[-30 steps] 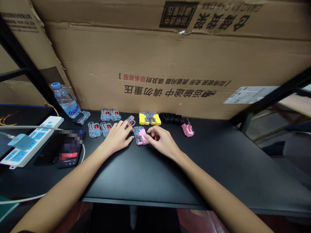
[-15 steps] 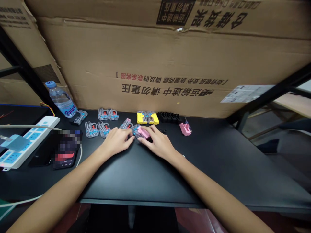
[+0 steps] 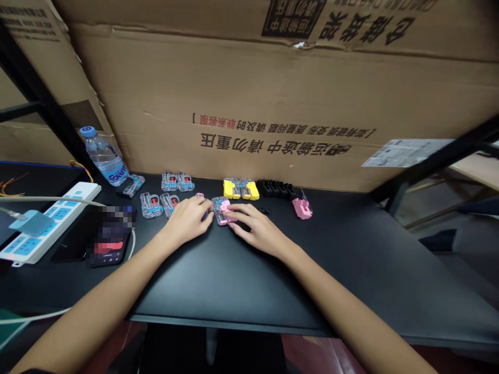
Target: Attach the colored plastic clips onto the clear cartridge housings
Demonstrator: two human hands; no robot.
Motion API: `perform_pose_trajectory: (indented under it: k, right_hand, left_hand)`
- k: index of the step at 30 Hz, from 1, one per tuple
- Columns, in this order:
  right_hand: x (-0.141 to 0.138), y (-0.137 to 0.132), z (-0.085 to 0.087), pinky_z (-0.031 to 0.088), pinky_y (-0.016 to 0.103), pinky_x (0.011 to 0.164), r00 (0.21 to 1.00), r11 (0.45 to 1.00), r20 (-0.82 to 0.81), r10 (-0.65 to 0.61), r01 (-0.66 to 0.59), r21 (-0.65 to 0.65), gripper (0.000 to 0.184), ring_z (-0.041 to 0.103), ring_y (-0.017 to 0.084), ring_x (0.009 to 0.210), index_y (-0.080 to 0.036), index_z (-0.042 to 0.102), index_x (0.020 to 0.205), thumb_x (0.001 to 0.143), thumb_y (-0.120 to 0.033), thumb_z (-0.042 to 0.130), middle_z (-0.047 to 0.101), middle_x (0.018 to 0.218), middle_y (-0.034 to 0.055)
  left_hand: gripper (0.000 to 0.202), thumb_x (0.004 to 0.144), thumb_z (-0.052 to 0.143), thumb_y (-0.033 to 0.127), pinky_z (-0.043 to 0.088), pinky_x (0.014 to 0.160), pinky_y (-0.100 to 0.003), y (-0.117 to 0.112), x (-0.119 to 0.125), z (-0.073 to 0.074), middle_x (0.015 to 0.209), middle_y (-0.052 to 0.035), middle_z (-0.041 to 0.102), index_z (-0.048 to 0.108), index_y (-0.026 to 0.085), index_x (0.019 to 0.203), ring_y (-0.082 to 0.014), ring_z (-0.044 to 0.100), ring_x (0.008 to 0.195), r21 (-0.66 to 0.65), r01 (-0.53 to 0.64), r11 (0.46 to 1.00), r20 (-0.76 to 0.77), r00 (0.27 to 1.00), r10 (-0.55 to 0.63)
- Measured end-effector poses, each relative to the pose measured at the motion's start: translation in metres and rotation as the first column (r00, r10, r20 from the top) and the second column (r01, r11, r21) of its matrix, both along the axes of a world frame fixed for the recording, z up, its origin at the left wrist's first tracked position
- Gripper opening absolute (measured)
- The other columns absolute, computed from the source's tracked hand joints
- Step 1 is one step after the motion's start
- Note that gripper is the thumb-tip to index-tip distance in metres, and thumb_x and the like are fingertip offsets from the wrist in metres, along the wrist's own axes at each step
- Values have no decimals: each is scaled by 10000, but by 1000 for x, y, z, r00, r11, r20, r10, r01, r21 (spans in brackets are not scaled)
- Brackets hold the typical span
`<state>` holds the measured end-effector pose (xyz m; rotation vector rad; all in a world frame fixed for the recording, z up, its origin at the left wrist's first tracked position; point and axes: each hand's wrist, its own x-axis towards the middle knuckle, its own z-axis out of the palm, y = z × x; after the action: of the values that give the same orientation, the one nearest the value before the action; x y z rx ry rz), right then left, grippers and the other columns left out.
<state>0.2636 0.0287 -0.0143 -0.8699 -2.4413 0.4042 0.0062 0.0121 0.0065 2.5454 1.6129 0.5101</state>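
My left hand (image 3: 189,217) is curled over a small clear plastic piece with a pink tip (image 3: 200,196), mostly hidden under the fingers. Just to its right lies a pistol-like clear and pink plastic piece (image 3: 222,211) on the black table. The fingertips and thumb of my right hand (image 3: 255,224) grip its pink right side. The two pieces are close together; whether they touch is hidden by my left fingers. Several clear pieces with red and blue inside (image 3: 151,205) sit left of my hands. Behind them stand two yellow and clear pieces (image 3: 241,189).
Black plastic parts (image 3: 276,189) and a pink part (image 3: 302,208) lie at the back right. Leftward are a water bottle (image 3: 104,158), a power strip (image 3: 54,223), a phone (image 3: 112,239) and white cables. A cardboard sheet (image 3: 234,88) walls off the table's back.
The pink and clear piece at my right hand has turned from slanted to nearly straight. My left hand now covers more of the piece beneath it. The whole view has shifted slightly.
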Motion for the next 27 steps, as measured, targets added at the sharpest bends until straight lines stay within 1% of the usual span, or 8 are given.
perform_pose_trajectory:
  k: [2, 4, 7, 10, 16, 20, 23, 27]
  right_hand:
    - [-1, 1, -1, 506, 589, 1189, 998, 1000, 58, -2, 1, 21, 407, 603, 321, 1412, -314, 688, 1475, 1096, -377, 556, 652, 1526, 115]
    - [-3, 2, -2, 446, 621, 1228, 992, 999, 127, -22, 16, 43, 453, 533, 338, 1485, -328, 636, 1538, 1105, -428, 546, 610, 1594, 103]
    - [-8, 5, -5, 347, 662, 1277, 980, 997, 194, -54, 42, 64, 500, 434, 351, 1567, -353, 552, 1608, 1122, -455, 497, 543, 1673, 80]
    - [-16, 8, -6, 295, 681, 1296, 975, 997, 214, -61, 48, 64, 544, 403, 361, 1588, -304, 492, 1640, 1117, -454, 493, 489, 1713, 100]
    - [-23, 7, -3, 306, 640, 1296, 963, 994, 261, -64, 37, 105, 500, 444, 364, 1556, -236, 557, 1538, 1069, -413, 557, 421, 1751, 134]
    - [-28, 12, -6, 297, 615, 1299, 943, 980, 319, -95, 32, 197, 562, 440, 373, 1551, -183, 531, 1593, 1093, -438, 507, 453, 1730, 151]
    - [-38, 21, -10, 304, 611, 1288, 926, 967, 350, -142, 55, 247, 561, 463, 372, 1530, -191, 506, 1636, 1119, -399, 436, 476, 1716, 140]
    - [-52, 32, -14, 308, 606, 1278, 894, 946, 370, -253, 147, 290, 544, 478, 378, 1511, -180, 535, 1624, 1122, -340, 401, 513, 1689, 150]
  left_hand:
    - [202, 1049, 544, 305, 512, 765, -356, -3, 3, 3, 905, -74, 747, 727, 221, 1027, -268, 713, 877, -69, 24, 997, 28, 999, -22]
    - [236, 1058, 525, 326, 491, 709, -336, -7, 7, 5, 856, -62, 751, 732, 230, 995, -264, 724, 824, -103, 54, 993, 38, 998, -51]
    - [259, 1057, 511, 331, 496, 711, -337, -10, 10, 5, 841, -70, 761, 734, 229, 974, -279, 743, 838, -99, 79, 992, 45, 996, -75]
    - [240, 1038, 529, 324, 512, 726, -343, -9, 9, 3, 841, -76, 768, 739, 229, 975, -287, 753, 851, -103, 79, 992, 58, 996, -73]
    - [204, 1014, 547, 295, 528, 734, -340, -8, 8, 2, 896, -76, 785, 741, 233, 1000, -290, 767, 891, -114, 84, 990, 48, 996, -79]
    - [189, 1009, 548, 280, 525, 728, -327, -9, 8, 4, 898, -67, 785, 726, 228, 973, -284, 769, 923, -112, 76, 991, 25, 997, -73]
    - [219, 1033, 533, 305, 529, 739, -323, -9, 9, 4, 913, -65, 789, 732, 226, 989, -273, 770, 921, -106, 65, 992, 16, 998, -63]
    - [226, 1040, 531, 301, 533, 748, -325, -8, 8, 4, 945, -62, 800, 747, 234, 1032, -276, 773, 953, -97, 78, 992, 16, 997, -76]
